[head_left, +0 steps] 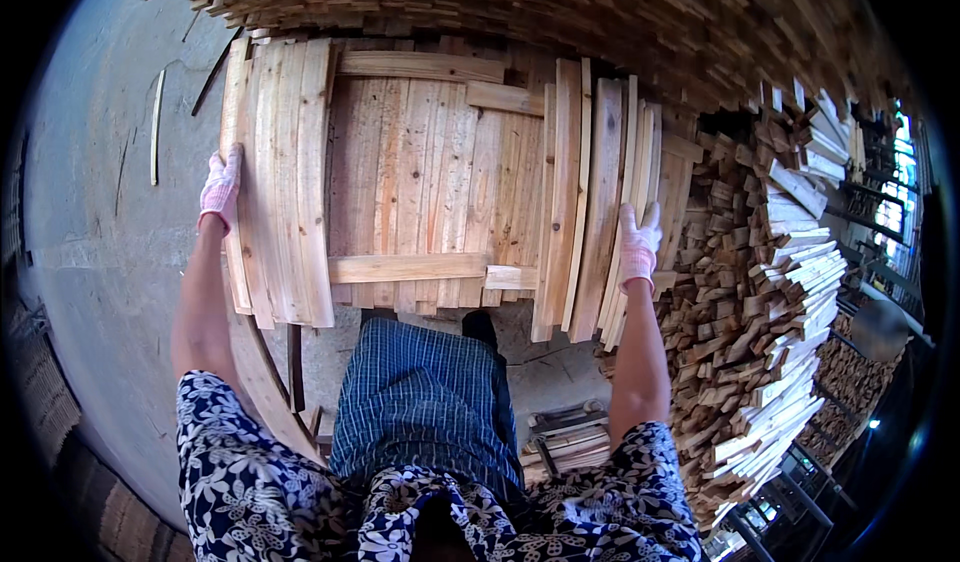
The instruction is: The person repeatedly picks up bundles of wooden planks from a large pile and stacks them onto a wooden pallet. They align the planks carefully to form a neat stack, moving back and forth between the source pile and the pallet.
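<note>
Wooden boards filled the middle of the view: a slatted panel [420, 182] of pale planks, joined by two cross battens, stood in front of the person, with loose boards leaning against it at each side. The left hand [221, 187], in a pink and white work glove, was pressed flat against the outer edge of the left bundle of boards [280, 182], fingers extended upward rather than curled around anything. The right hand [638, 242], gloved the same way, lay against the outer edge of the right bundle of boards [590, 202], and whether its fingers wrapped behind the wood could not be told. Both arms were stretched wide, so the whole stack sat squeezed between the two palms, just above the person's checked skirt [420, 402].

By the look of it, the step in hand was gathering the boards and panel into one load, pressing inward from both sides. A lift from here would call for even pressure on both edges, since the loose outer boards were tilted and could slide or fan apart.

A large heap of cut wood strips [780, 292] rose to the right, and a concrete floor [100, 222] lay to the left.
</note>
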A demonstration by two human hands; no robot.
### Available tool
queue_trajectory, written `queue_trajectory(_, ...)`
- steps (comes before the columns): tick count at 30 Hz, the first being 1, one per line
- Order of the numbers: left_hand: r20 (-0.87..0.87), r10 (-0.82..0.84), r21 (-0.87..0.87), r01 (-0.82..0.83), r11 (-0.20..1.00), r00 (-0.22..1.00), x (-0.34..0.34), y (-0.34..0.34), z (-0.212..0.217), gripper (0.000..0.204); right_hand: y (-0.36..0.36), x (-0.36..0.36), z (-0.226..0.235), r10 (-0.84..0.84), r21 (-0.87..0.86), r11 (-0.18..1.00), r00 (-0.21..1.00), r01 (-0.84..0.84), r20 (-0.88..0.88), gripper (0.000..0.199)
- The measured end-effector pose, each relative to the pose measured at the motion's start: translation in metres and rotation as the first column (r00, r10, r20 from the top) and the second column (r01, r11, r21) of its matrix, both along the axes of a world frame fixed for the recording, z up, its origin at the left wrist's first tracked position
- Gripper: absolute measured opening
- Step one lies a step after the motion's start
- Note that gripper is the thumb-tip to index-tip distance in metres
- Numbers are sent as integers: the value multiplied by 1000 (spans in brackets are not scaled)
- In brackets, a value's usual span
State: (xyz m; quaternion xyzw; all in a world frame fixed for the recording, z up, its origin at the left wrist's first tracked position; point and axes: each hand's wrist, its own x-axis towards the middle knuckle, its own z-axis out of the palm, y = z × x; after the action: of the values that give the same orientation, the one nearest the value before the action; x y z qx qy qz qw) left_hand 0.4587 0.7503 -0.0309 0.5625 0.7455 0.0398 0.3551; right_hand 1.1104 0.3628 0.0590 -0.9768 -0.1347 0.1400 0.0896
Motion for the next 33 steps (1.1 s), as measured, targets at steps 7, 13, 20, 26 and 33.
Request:
queue_trajectory(7,-527,-256,402,503,765,810,118,-21,61,82,19,-36,17,140,-278,948,988,-153,-65,98)
queue_trajectory(13,518,-300,-184,447,876,801,418,-226,94,83,9,-64,8,281,-159,951,957,-266,77,94)
queue_trajectory(20,528,67,-376,163,912,846,480,-274,83,105,-9,-24,1,305,-5,952,952,-305,-29,101)
queue_trajectory(26,490,100,-172,-17,985,866,353,-222,83,89,-51,10,4,282,658,748,856,87,-433,89)
queue_trajectory(33,-128,1,7,0,1000,992,280,-185,53,99,49,-154,72,483,688,676,545,265,-685,80)
